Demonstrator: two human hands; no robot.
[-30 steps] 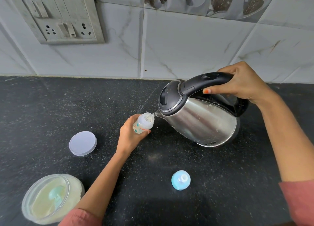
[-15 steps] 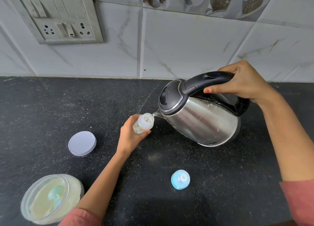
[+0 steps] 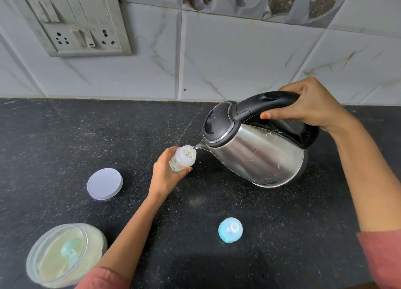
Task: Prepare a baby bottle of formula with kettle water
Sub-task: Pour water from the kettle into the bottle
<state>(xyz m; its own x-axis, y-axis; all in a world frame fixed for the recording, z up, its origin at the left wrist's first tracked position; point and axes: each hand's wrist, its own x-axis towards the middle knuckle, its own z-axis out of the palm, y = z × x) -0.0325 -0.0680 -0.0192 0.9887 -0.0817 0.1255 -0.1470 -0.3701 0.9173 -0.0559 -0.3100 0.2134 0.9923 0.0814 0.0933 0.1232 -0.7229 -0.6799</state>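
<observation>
Near the middle of the bench (image 3: 65,136), the left hand (image 3: 165,176) grips a small, translucent plastic baby bottle (image 3: 183,159) standing with its mouth open. The bottle carries red lettering and little blue-green prints, but the fingers cover part of it and I can't read the word whole. The right hand (image 3: 312,106) is wrapped round the glossy black handle (image 3: 267,102) of a brushed-steel kettle (image 3: 256,156). The kettle is lifted and tipped left, and a thin thread of water falls from its spout into the bottle's mouth. A small mark near the kettle's base is too tiny to read. Toward the near edge lies a rounded pale-blue teat cap (image 3: 230,229). Left of the bottle hand lies a flat, round lavender lid (image 3: 104,183). At the near left corner stands an open clear jar (image 3: 95,243) of creamy powder, with a blue-green scoop (image 3: 70,253) in it. Behind, marbled white tiles carry a grimy switch plate (image 3: 76,26).
</observation>
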